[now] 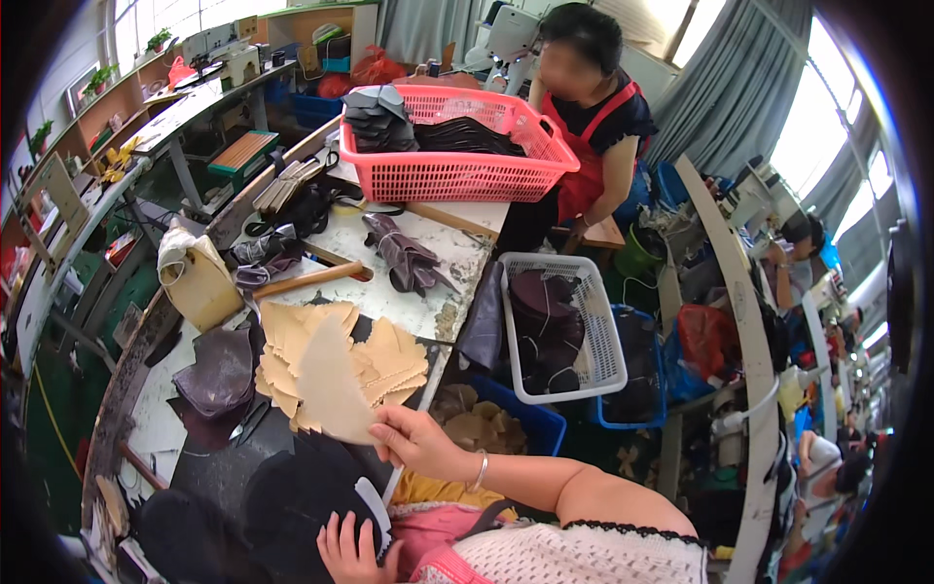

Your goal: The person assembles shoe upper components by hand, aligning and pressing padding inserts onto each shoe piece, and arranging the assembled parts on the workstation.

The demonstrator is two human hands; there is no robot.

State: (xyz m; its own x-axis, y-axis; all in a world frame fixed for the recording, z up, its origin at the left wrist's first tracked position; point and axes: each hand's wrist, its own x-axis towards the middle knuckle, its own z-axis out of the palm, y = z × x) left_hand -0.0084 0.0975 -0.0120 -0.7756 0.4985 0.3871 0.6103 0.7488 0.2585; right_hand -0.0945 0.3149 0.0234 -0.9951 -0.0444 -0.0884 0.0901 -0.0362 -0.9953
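Between the thumb and fingers of my right hand (420,440) is the lower end of a pale beige, crescent-shaped cut piece (331,375). It is lifted in front of a pile of tan cut pieces with zigzag edges (282,355) on the worktable. My left hand (352,551) lies with fingers spread on black material (292,506) at the table's near edge. Beside its fingertips a light grey curved strip (373,511) shows on the black material. Left of the tan pile sit dark purple-brown leather-like pieces (216,368).
A pink basket (457,180) of dark pieces stands at the table's far end, with a person in a red apron (593,146) behind it. To the right are a white basket (613,365) and a blue crate (637,414). A wooden-handled hammer (309,279) lies beyond the tan pile.
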